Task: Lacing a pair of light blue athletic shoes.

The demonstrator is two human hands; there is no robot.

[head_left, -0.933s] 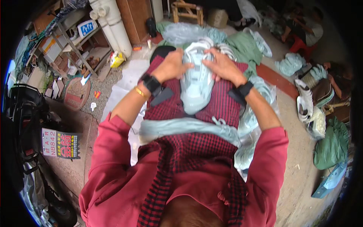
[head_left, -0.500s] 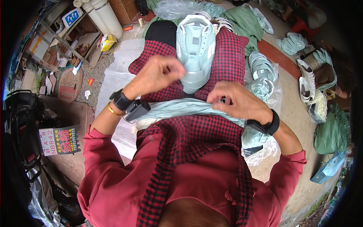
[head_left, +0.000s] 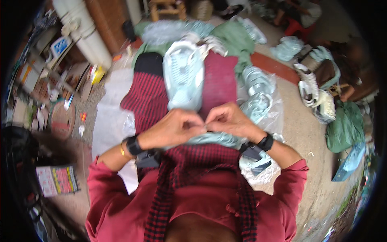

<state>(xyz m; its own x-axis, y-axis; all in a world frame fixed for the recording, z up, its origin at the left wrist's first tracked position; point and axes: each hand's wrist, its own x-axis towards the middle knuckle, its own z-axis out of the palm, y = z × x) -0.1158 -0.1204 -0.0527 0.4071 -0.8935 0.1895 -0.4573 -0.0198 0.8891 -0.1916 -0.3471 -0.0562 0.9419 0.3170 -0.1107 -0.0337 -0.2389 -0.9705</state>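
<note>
A pale blue sneaker point(head_left: 183, 80) lies between my knees, toe end toward me, its lacing opening facing up. Across my lap stretches a bundle of pale blue shoelaces point(head_left: 219, 139). Just above the bundle, close to the shoe's toe, my left hand point(head_left: 175, 128) and my right hand point(head_left: 234, 123) meet fingertip to fingertip. Both are closed in a pinch; blur hides whatever small thing is between the fingers. A red and black checked apron point(head_left: 193, 159) covers my lap under the laces.
More pale blue shoes point(head_left: 258, 80) lie on clear plastic to my right. White shoes point(head_left: 308, 88) and a green bag point(head_left: 344, 127) sit farther right. Green cloth point(head_left: 231, 38) is spread beyond my knees. A shelf point(head_left: 60, 60) stands at left; a person sits on a red stool point(head_left: 300, 28) at far right.
My hands have come together from either side of the lap and now touch at the fingertips over the laces. The whole view has shifted, and the shoe still lies between my knees.
</note>
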